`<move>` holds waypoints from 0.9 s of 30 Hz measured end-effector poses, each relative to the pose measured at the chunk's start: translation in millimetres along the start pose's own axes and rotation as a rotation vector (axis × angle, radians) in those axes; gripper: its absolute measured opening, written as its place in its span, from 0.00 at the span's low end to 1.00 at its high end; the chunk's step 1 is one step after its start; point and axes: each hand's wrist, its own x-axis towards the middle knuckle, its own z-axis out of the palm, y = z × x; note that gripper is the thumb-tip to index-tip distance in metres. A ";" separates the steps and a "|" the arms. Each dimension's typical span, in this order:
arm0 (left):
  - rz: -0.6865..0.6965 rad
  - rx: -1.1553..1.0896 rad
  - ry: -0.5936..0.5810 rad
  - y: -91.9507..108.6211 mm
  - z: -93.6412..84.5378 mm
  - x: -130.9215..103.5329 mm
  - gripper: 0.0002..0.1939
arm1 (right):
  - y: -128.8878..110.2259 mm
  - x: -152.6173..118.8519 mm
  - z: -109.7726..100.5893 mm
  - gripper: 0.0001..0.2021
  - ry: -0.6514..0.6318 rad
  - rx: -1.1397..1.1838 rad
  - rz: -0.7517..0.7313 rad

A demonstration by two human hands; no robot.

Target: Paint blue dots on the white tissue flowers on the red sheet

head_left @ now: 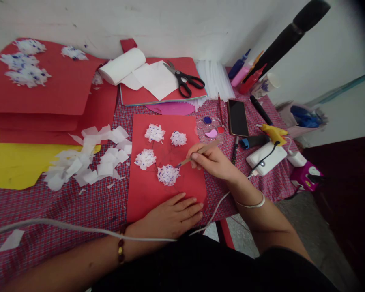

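My right hand (pixel 209 160) pinches a flat wooden stick (pixel 203 149). Its dark tip is at the right edge of the lowest white paper flower (pixel 168 174), which is dotted with blue. My left hand (pixel 172 215) lies flat, fingers spread, on the lower part of the red paper sheet (pixel 167 198). Three more dotted paper flowers stand on this sheet: one at upper left (pixel 155 133), one at upper right (pixel 178 138) and one at left (pixel 145 159). Just beyond my right hand is a clear palette (pixel 202 133) with blue, red and pink paint.
Cut white paper pieces (pixel 106 160) lie left of the sheet. Behind are a paper roll (pixel 123 65) and black-handled scissors (pixel 188 81). To the right lie a phone (pixel 238 117), a yellow glue gun (pixel 273 133) and a white power bank (pixel 267 158). A white cable (pixel 79 229) crosses my left forearm.
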 end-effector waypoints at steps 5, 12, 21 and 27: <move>-0.009 -0.010 0.012 0.1 3.5 -0.3 0.20 | 5.3 0.8 -30.1 0.11 0.365 0.010 -0.008; -0.006 0.007 0.018 -0.6 7.0 -1.2 0.19 | 26.9 6.8 -74.8 0.11 0.846 -0.159 -0.089; -0.001 0.017 0.020 0.3 5.3 -0.1 0.20 | 56.9 14.7 -86.5 0.12 0.777 -0.189 -0.007; 0.002 0.017 0.036 0.0 6.2 -0.2 0.20 | 49.4 12.9 -83.4 0.13 0.767 -0.179 -0.028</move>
